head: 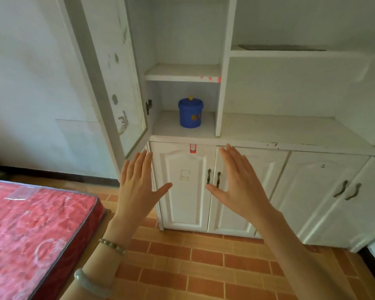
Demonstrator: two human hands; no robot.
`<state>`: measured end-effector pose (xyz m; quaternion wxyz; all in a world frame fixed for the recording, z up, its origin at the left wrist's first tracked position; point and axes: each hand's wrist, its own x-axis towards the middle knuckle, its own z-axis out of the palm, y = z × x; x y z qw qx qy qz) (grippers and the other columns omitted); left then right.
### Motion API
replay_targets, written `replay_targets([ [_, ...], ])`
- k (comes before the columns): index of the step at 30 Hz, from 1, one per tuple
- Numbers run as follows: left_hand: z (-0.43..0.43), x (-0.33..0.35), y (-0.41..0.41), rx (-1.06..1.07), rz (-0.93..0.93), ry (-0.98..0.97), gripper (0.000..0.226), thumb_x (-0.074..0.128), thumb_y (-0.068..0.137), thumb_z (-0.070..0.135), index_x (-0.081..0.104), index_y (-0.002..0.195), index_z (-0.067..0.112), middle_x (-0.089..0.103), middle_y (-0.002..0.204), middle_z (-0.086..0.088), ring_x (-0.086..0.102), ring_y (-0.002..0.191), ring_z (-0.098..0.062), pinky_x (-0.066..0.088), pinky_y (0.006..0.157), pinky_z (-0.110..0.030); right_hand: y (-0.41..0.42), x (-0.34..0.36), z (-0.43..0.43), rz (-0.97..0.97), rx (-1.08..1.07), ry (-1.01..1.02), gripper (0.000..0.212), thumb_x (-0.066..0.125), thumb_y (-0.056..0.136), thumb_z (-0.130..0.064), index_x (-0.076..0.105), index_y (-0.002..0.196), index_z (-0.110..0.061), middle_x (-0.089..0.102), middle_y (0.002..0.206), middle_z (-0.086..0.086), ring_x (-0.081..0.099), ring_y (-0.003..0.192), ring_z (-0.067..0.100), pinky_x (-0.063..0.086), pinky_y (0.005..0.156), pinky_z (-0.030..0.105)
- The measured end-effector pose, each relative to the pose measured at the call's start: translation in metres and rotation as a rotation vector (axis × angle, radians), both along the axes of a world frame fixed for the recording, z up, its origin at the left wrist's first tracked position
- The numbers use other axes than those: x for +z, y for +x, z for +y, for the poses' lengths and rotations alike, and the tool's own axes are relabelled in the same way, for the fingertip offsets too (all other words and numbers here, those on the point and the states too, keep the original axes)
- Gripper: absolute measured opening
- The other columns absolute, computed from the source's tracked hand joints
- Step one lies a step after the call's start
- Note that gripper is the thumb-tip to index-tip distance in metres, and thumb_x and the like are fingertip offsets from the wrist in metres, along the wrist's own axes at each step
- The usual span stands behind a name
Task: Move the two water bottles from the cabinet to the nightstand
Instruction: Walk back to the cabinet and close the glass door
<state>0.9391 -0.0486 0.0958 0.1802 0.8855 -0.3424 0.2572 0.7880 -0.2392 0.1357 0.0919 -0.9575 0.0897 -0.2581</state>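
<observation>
A white cabinet (pixel 290 135) fills the wall ahead. Its tall glass door (pixel 115 79) at the left stands swung open, showing two inner shelves. No water bottle shows anywhere, and no nightstand is in view. My left hand (pixel 136 187) and my right hand (pixel 240 185) are both raised flat in front of the shut lower cabinet doors (pixel 182 187), palms facing away, fingers spread, holding nothing. Two bracelets sit on my left wrist.
A blue lidded tub (pixel 190 112) with a yellow knob stands on the lower open shelf. A red plastic-wrapped mattress (pixel 30 230) lies at the lower left. The floor (pixel 193 267) is orange brick tile. More shut doors with dark handles (pixel 346 190) run to the right.
</observation>
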Motion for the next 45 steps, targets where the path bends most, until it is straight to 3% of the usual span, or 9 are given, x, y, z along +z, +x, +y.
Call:
replay_targets([
  [5,-0.039,0.000,0.035,0.111,-0.032,-0.011,0.092,0.068,0.071,0.054,0.032,0.139,0.004,0.036,0.145,-0.017,0.028,0.136,-0.032,0.016,0.112,-0.049,0.052,-0.001,-0.054,-0.013,0.104,-0.002,0.087,0.061,0.080,-0.046,0.013,0.143,-0.010,0.016,0.152,0.012,0.011,0.139,0.023,0.007,0.112,0.036],
  [13,-0.072,0.017,0.074,0.383,-0.051,-0.059,0.087,0.065,0.073,0.051,0.034,0.137,0.000,0.037,0.143,-0.019,0.030,0.135,-0.035,0.019,0.112,-0.052,0.146,0.013,-0.118,-0.008,0.355,-0.017,0.086,0.068,0.077,-0.041,0.023,0.140,-0.004,0.028,0.147,0.019,0.023,0.135,0.031,0.020,0.109,0.044],
  [18,-0.051,0.027,0.091,0.582,-0.113,-0.087,0.090,0.074,0.068,0.045,0.034,0.133,-0.001,0.042,0.137,-0.023,0.036,0.130,-0.038,0.022,0.110,-0.051,0.199,0.022,-0.110,-0.015,0.547,0.007,0.086,0.063,0.080,-0.045,0.018,0.142,-0.006,0.020,0.150,0.017,0.017,0.138,0.028,0.013,0.111,0.039],
  [24,-0.020,0.025,0.123,0.749,-0.025,-0.142,0.096,0.075,0.068,0.044,0.027,0.137,-0.002,0.038,0.140,-0.023,0.030,0.133,-0.037,0.019,0.111,-0.053,0.242,0.030,-0.093,-0.068,0.665,0.019,0.086,0.046,0.078,-0.058,0.016,0.143,-0.011,0.022,0.150,0.015,0.019,0.137,0.029,0.013,0.109,0.039],
  [29,-0.010,0.032,0.144,0.732,-0.027,-0.206,0.088,0.065,0.078,0.044,0.023,0.141,-0.001,0.032,0.145,-0.019,0.024,0.137,-0.032,0.012,0.114,-0.048,0.258,0.033,-0.083,-0.095,0.715,0.015,0.084,0.055,0.079,-0.051,0.020,0.142,-0.008,0.025,0.148,0.017,0.023,0.136,0.032,0.018,0.108,0.045],
  [33,-0.012,0.034,0.156,0.654,-0.056,-0.266,0.072,0.061,0.083,0.035,0.027,0.139,0.005,0.042,0.140,-0.012,0.035,0.132,-0.028,0.012,0.113,-0.044,0.270,0.034,-0.080,-0.094,0.711,0.013,0.085,0.054,0.077,-0.053,0.020,0.142,-0.009,0.025,0.149,0.016,0.023,0.136,0.032,0.019,0.108,0.047],
  [36,-0.018,0.035,0.159,0.574,-0.031,-0.341,0.068,0.063,0.083,0.024,0.027,0.137,0.003,0.053,0.129,-0.011,0.048,0.120,-0.028,0.025,0.109,-0.048,0.273,0.032,-0.080,-0.086,0.715,0.020,0.086,0.059,0.078,-0.050,0.019,0.142,-0.009,0.023,0.149,0.017,0.021,0.136,0.032,0.018,0.108,0.046],
  [39,-0.026,0.040,0.156,0.487,0.007,-0.427,0.067,0.065,0.082,0.011,0.025,0.135,0.002,0.054,0.123,-0.018,0.058,0.106,-0.032,0.047,0.084,-0.042,0.274,0.030,-0.082,-0.082,0.712,0.036,0.085,0.060,0.078,-0.049,0.021,0.141,-0.008,0.025,0.148,0.017,0.023,0.135,0.033,0.024,0.108,0.050],
  [45,-0.039,0.041,0.151,0.508,0.011,-0.474,0.061,0.062,0.084,0.004,0.026,0.134,0.002,0.053,0.122,-0.022,0.059,0.103,-0.035,0.050,0.076,-0.041,0.272,0.026,-0.104,-0.086,0.704,0.014,0.083,0.050,0.080,-0.052,0.017,0.143,-0.009,0.022,0.149,0.016,0.018,0.137,0.029,0.013,0.109,0.040],
])
